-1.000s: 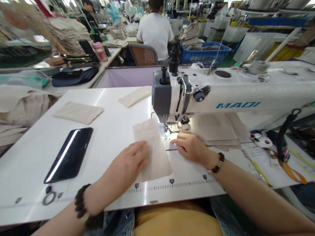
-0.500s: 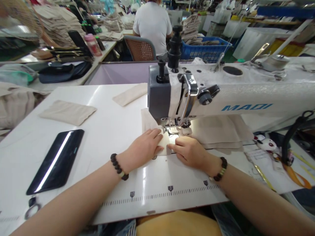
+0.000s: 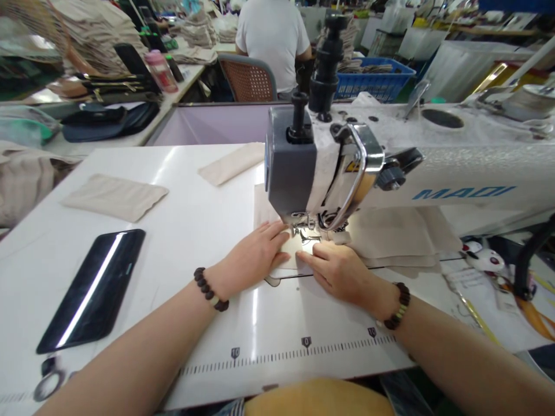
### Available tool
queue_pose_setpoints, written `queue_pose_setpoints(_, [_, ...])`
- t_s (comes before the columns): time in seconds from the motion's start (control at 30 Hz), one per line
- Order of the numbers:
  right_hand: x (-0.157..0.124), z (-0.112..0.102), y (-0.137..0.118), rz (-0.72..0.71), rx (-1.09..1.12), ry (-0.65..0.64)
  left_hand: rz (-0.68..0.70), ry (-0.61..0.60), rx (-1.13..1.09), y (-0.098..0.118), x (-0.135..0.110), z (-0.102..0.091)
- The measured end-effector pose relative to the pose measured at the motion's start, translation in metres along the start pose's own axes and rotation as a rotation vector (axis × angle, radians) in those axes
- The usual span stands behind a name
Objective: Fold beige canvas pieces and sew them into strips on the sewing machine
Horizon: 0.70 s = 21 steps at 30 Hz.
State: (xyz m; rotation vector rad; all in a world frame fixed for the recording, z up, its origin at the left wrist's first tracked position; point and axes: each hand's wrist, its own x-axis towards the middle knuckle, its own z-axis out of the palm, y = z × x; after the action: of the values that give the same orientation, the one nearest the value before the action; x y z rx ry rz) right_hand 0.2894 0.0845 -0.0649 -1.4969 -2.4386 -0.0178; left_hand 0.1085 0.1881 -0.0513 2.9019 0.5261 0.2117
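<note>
Our left hand [image 3: 249,254] lies on the cloth [image 3: 292,249], fingers a bit apart, likely to keep it straight. Our right hand [image 3: 342,270] curls by its edge (pinching? we can't tell).

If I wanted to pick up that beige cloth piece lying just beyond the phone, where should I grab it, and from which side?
Probably pinch the beige cloth piece by its right-hand edge, coming from the right, where the left hand is. The piece lies flat with that slightly wavy edge uncovered, while the phone lies closer to the person.
</note>
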Motion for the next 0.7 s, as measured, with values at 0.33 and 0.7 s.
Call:
queue_pose_setpoints(0.33, [0.001,0.0025,-0.0001,-0.006,0.003,0.002,0.016,-0.002,-0.013,-0.0018,0.0022,-0.002])
queue_pose_setpoints(0.7, [-0.0023,0.0027,0.0015,-0.079,0.019,0.037,0.194,-0.044,-0.023,0.0043,-0.0056,-0.0001])
